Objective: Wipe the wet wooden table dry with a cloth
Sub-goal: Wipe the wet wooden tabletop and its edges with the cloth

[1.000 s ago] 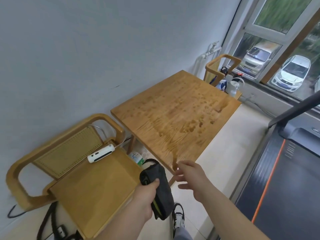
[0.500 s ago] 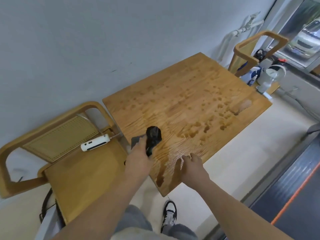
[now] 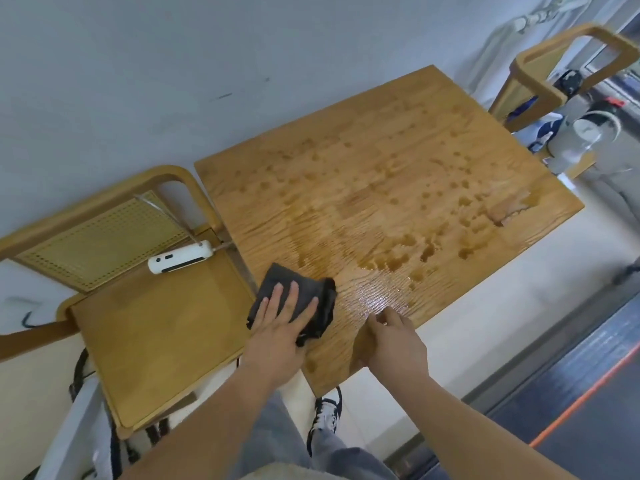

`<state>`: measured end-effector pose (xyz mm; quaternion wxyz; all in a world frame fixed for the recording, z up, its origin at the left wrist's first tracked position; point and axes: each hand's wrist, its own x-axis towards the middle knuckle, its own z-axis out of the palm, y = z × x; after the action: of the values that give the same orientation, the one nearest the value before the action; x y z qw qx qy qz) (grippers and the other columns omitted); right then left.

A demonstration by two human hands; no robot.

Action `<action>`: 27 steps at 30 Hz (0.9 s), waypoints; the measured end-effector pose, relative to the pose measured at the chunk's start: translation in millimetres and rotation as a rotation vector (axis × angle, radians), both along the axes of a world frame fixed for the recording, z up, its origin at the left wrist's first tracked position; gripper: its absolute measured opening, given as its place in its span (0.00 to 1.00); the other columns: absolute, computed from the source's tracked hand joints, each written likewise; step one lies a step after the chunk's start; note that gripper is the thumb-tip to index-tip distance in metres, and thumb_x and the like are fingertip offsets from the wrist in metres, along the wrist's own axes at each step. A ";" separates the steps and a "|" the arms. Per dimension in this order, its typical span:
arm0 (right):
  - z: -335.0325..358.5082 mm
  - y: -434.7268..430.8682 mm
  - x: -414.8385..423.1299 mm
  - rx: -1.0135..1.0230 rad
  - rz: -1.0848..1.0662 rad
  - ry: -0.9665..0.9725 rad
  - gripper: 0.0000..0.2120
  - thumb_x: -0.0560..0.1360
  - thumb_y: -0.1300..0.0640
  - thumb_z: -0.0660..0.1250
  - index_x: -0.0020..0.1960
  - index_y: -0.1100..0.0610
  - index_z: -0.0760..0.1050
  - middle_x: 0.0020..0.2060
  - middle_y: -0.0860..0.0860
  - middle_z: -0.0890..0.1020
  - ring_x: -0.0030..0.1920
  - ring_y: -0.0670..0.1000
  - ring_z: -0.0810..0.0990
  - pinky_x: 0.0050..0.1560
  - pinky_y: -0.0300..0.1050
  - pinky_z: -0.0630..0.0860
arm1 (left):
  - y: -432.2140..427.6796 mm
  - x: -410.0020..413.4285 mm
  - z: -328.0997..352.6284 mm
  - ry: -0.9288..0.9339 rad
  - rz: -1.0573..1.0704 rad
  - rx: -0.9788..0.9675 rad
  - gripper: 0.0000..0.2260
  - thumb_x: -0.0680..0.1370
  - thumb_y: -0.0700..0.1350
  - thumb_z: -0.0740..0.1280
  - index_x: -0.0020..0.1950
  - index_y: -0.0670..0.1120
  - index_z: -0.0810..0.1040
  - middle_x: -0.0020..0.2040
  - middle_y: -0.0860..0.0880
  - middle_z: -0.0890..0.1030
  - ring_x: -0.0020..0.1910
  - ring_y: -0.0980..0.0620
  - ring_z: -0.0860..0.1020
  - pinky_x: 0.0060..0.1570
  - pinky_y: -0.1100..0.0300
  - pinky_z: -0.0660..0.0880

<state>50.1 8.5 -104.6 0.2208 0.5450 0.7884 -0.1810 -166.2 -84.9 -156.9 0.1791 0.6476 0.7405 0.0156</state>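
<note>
The wooden table [image 3: 381, 161] stands against the wall, its top covered in water drops and puddles, thickest toward the near right. A dark grey cloth [image 3: 304, 292] lies on the table's near left corner. My left hand [image 3: 280, 327] presses flat on the cloth, fingers spread. My right hand [image 3: 394, 341] rests on the table's near edge, fingers curled over the rim, holding no object.
A wooden chair [image 3: 156, 323] with a white power strip [image 3: 180, 261] on its seat stands left of the table. A second chair [image 3: 554, 81] and a clear jug [image 3: 581, 140] are at the far right. A dark treadmill [image 3: 588, 393] lies to the right.
My left hand brought the bunched cloth from beside the chair onto the table and flattened it under the palm. My right hand settled on the near edge. The camera tilted down.
</note>
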 end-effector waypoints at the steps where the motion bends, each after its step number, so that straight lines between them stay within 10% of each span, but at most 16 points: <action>1: -0.5 -1.7 -0.5 0.003 0.001 -0.012 0.33 0.71 0.47 0.77 0.73 0.47 0.69 0.67 0.49 0.69 0.68 0.54 0.68 0.47 0.47 0.81 | 1.2 18.8 2.7 -0.031 0.082 -0.012 0.36 0.79 0.55 0.63 0.83 0.60 0.47 0.83 0.46 0.39 0.81 0.40 0.34 0.79 0.42 0.39; 6: -1.0 -6.8 6.6 0.045 0.012 0.033 0.28 0.75 0.46 0.73 0.72 0.48 0.68 0.69 0.48 0.68 0.71 0.53 0.66 0.44 0.46 0.82 | -56.0 69.0 -2.2 -0.066 -0.274 -0.048 0.39 0.74 0.57 0.67 0.83 0.58 0.54 0.84 0.45 0.52 0.82 0.40 0.43 0.76 0.42 0.45; 9: -5.6 -5.3 10.1 0.066 0.062 0.044 0.38 0.74 0.39 0.74 0.77 0.46 0.62 0.73 0.48 0.66 0.74 0.54 0.63 0.49 0.47 0.83 | -35.0 9.7 -6.2 0.047 -0.437 0.007 0.38 0.78 0.57 0.65 0.82 0.62 0.46 0.84 0.50 0.42 0.82 0.45 0.37 0.78 0.46 0.40; 14: -5.3 -4.3 12.7 0.051 0.053 0.037 0.38 0.71 0.38 0.75 0.76 0.44 0.64 0.70 0.47 0.68 0.70 0.53 0.66 0.50 0.47 0.82 | -15.7 30.0 1.5 -0.059 0.117 -0.046 0.38 0.78 0.54 0.67 0.83 0.59 0.50 0.84 0.47 0.41 0.81 0.42 0.35 0.80 0.42 0.44; 20: 1.8 -0.1 15.1 0.053 0.081 0.102 0.37 0.72 0.34 0.73 0.77 0.42 0.66 0.75 0.45 0.66 0.74 0.52 0.64 0.57 0.47 0.81 | -34.1 14.1 10.5 -0.073 -0.515 -0.067 0.39 0.77 0.47 0.66 0.82 0.63 0.48 0.83 0.54 0.40 0.80 0.51 0.31 0.79 0.49 0.32; 27: 6.7 -0.9 15.2 0.037 0.067 0.084 0.38 0.72 0.35 0.74 0.78 0.42 0.65 0.74 0.46 0.67 0.72 0.52 0.65 0.56 0.47 0.81 | 2.9 32.4 12.6 -0.037 -0.020 -0.083 0.38 0.80 0.54 0.65 0.82 0.61 0.43 0.83 0.48 0.36 0.79 0.42 0.30 0.78 0.45 0.32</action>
<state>65.3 7.6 -97.9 0.1833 0.5140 0.8180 -0.1817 -133.8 -82.0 -144.3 0.2195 0.6466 0.7305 -0.0048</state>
